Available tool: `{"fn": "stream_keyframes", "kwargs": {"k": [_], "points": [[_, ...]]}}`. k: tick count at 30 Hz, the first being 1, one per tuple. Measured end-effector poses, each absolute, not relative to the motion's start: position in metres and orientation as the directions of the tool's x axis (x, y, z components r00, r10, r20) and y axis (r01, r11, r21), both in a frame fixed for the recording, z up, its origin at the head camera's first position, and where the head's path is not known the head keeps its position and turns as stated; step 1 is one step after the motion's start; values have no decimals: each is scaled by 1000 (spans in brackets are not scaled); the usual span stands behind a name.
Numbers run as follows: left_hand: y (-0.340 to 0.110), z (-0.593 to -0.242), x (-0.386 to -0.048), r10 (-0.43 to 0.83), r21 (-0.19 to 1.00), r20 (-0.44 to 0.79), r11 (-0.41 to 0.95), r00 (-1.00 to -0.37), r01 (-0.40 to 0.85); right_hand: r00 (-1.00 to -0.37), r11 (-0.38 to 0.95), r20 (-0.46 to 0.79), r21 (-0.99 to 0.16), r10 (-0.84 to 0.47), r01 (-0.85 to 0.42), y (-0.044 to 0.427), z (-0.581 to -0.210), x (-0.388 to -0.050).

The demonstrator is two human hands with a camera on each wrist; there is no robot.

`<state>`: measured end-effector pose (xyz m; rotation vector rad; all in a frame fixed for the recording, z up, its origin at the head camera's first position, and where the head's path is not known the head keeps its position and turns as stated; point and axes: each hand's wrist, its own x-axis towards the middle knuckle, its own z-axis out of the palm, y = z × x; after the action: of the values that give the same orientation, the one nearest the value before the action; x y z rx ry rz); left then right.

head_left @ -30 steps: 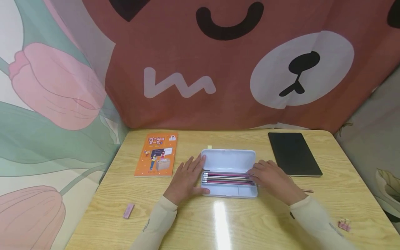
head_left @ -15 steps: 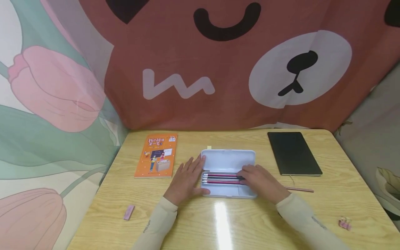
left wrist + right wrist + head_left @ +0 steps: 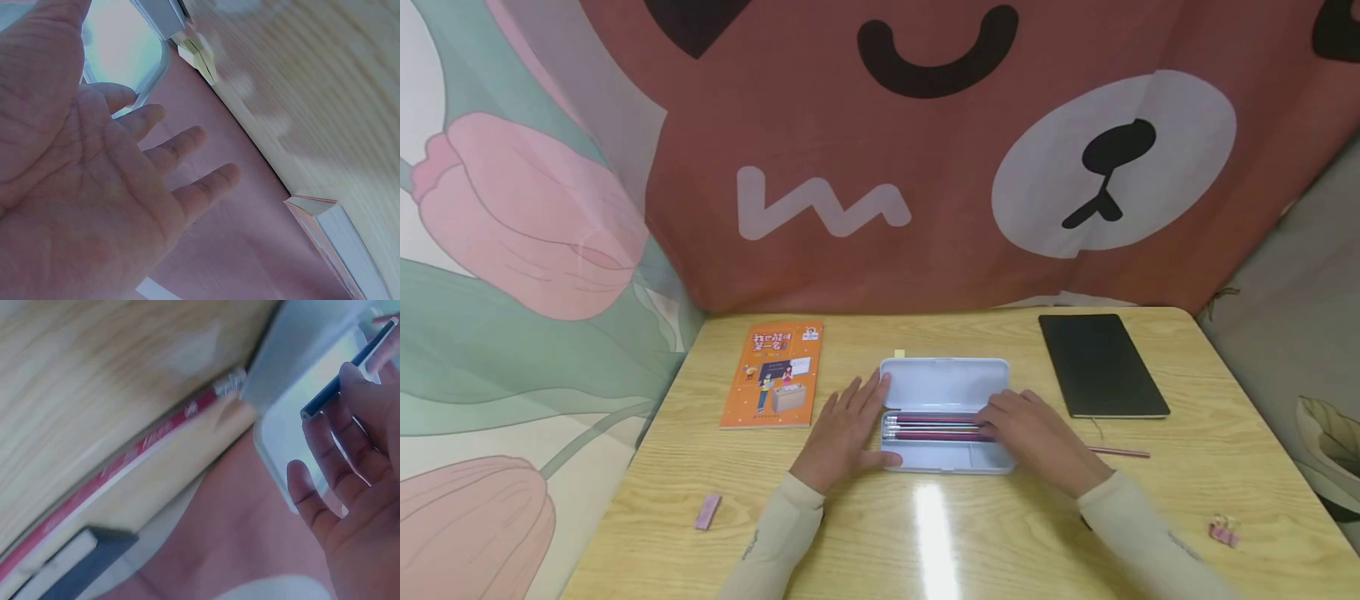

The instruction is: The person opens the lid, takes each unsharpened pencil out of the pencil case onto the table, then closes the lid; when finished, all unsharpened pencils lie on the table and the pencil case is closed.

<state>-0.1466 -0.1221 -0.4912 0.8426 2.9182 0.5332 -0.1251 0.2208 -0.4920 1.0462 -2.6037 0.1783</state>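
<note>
A white pencil case (image 3: 925, 457) lies open on the table, its lid folded back. Several pencils (image 3: 925, 435) lie side by side in its rear compartment, eraser ends to the left. My left hand (image 3: 842, 437) steadies the case's left end, fingers spread and fairly straight along the lid's edge, thumb at the front corner. Over the case's right half is my right hand (image 3: 1033, 433). In the right wrist view it pinches a dark pencil (image 3: 322, 400) between thumb and fingers. Right of the case, a red pencil (image 3: 134, 453) rests on the table.
An orange book (image 3: 775, 375) lies at the back left, a black notebook (image 3: 1105, 367) at the back right. Nearer the front are a small pink-purple block (image 3: 707, 512) on the left and pink binder clips (image 3: 1223, 531) on the right. A yellowish piece (image 3: 899, 353) shows behind the lid.
My right hand has moved left from the case's right end to over the pencils, then slightly back right. More of the red pencil on the table shows. My left hand has stayed put.
</note>
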Motion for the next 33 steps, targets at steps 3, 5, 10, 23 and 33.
{"fn": "stream_keyframes", "kwargs": {"k": [3, 5, 10, 23, 33], "points": [[-121, -491, -147, 526, 347, 38, 790, -849, 505, -665, 720, 388, -7, -638, -694, 242, -486, -118], [-121, -492, -146, 525, 350, 35, 790, -850, 503, -667, 727, 406, -9, -625, -686, 261, -484, -114], [-121, -492, -146, 523, 349, 28, 793, -852, 499, -725, 789, 385, 15, -572, -614, 312, -480, -96], [-123, -492, -147, 531, 344, 32, 790, -847, 508, -911, 916, 136, -48, -389, -398, 372, -493, -57], [-123, -493, -147, 527, 347, 24, 793, -850, 501, -893, 907, 183, -8, -412, -420, 370, -508, -59]]}}
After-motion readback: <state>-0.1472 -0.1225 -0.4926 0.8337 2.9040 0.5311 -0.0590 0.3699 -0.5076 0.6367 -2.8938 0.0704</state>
